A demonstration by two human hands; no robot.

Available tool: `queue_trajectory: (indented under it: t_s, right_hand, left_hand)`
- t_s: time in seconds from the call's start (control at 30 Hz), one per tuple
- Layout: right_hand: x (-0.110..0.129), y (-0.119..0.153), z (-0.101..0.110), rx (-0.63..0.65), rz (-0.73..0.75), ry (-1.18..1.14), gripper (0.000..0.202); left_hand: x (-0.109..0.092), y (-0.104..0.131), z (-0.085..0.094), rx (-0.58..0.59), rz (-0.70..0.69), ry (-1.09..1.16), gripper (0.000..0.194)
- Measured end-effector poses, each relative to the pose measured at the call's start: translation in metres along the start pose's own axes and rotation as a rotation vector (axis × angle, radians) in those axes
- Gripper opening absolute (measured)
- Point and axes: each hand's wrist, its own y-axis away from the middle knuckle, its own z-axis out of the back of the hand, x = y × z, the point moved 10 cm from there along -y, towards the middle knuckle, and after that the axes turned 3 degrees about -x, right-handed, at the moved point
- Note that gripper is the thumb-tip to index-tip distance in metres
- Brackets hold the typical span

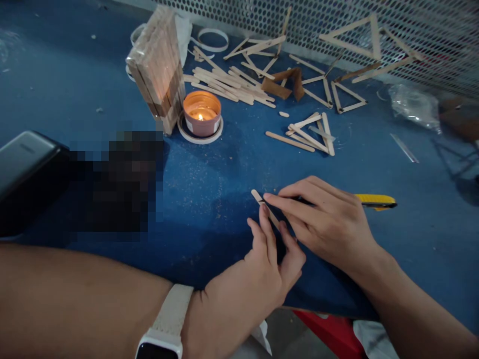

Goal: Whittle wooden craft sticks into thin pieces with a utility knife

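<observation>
Low over the blue table, a flat wooden craft stick (256,195) slants between my hands. My left hand (254,269) pinches it from below, its fingertips along the stick's length. In my right hand (329,224) is a yellow and black utility knife (376,201), its handle poking out behind the hand. A small dark tip, seemingly the blade, meets the stick near its upper end; my right index fingertip lies right beside it. Most of the knife's front part is hidden by my fingers. Just beyond, a loose craft stick (290,141) lies beside a stick triangle (312,132).
A lit candle (202,117) in a pot burns beside a wrapped bundle of sticks (157,70). Behind are a pile of loose sticks (228,82), several stick triangles, a clear plastic bag (414,107) and a perforated metal panel (239,15). A dark device (30,164) sits left.
</observation>
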Motion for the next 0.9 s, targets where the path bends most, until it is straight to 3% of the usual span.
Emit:
queue_trajectory:
  t_s: [0.4,0.7,0.9]
  right_hand:
    - [-0.004,0.003,0.001,-0.017,-0.053,0.003,0.024]
    - [-0.004,0.004,0.003,-0.016,-0.026,-0.034,0.026]
    - [0.008,-0.001,0.004,0.001,0.027,0.070,0.024]
  left_hand:
    - [0.003,0.000,0.001,0.031,-0.038,-0.023,0.040]
    - [0.002,0.000,0.000,0.041,-0.026,-0.034,0.040]
    - [0.001,0.002,0.000,0.029,-0.038,0.000,0.040]
